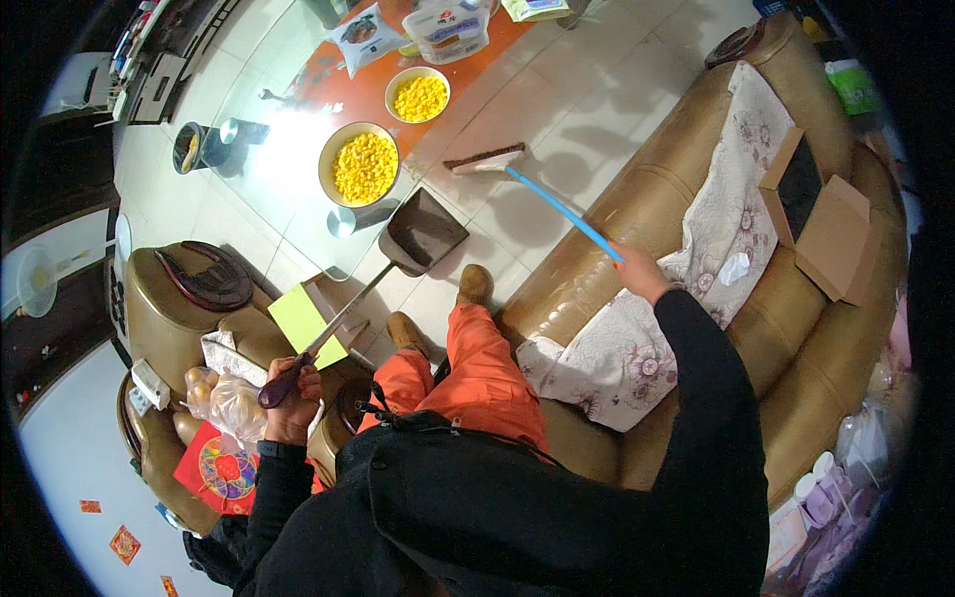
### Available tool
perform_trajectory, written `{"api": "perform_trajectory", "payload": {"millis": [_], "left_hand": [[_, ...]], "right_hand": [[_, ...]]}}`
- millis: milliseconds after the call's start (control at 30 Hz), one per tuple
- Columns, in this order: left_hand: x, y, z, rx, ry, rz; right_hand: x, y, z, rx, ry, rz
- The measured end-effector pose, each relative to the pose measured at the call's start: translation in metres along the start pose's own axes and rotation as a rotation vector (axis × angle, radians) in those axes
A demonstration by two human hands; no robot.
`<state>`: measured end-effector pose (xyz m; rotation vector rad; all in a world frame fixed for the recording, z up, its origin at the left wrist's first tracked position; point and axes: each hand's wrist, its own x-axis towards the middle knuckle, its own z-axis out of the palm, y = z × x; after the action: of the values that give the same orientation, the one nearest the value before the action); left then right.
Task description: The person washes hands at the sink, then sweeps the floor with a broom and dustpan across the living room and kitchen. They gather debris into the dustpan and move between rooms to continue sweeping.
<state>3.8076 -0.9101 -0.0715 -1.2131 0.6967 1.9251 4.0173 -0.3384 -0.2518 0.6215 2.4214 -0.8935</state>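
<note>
My left hand (295, 403) is closed around the dark handle of a long-handled dustpan (424, 230), whose grey-brown pan rests on the tiled floor by the corner of a glass-topped table. In my right hand (640, 272) is the blue handle of a broom (489, 160). The broom's head, with dark bristles, lies on the tiles beyond the dustpan and apart from it, between the table and the sofa. Two bowls of yellow corn kernels, a larger one (364, 168) and a smaller one (419, 97), stand on the table.
A leather sofa (656, 164) with a floral cover (642, 366) and an open cardboard box (835, 231) runs along the right. An armchair (168, 291) stands at the left, near a yellow-green box (302, 321). A waste bin (186, 149) is beyond the glass table (261, 201).
</note>
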Motion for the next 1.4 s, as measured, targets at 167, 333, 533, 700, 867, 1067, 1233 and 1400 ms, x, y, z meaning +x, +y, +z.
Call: {"api": "perform_trajectory", "payload": {"millis": [167,333,533,700,867,1067,1233,1400], "left_hand": [[0.000,-0.002,0.000,-0.031,-0.061,-0.040],[-0.001,-0.005,0.000,0.001,-0.034,0.003],[0.001,-0.005,-0.002,-0.030,-0.038,-0.004],[-0.004,-0.007,-0.003,-0.022,-0.023,0.003],[-0.005,-0.015,-0.004,0.011,-0.006,0.018],[-0.003,-0.008,-0.004,-0.006,0.001,0.015],[0.002,-0.006,-0.004,-0.014,0.002,-0.034],[0.003,-0.004,0.000,-0.009,-0.040,0.003]], "right_hand": [[-0.016,0.007,-0.015,0.014,0.149,-0.014],[0.078,-0.006,-0.011,-0.256,0.167,0.090],[0.129,-0.040,0.010,-0.248,0.160,0.190],[0.051,-0.020,-0.001,-0.299,0.027,0.144],[0.077,-0.034,0.003,-0.236,0.053,0.135],[0.084,-0.029,0.008,-0.137,0.034,0.039],[-0.025,0.020,-0.037,0.078,0.074,-0.060],[-0.037,0.014,-0.017,0.193,0.036,0.378]]}}
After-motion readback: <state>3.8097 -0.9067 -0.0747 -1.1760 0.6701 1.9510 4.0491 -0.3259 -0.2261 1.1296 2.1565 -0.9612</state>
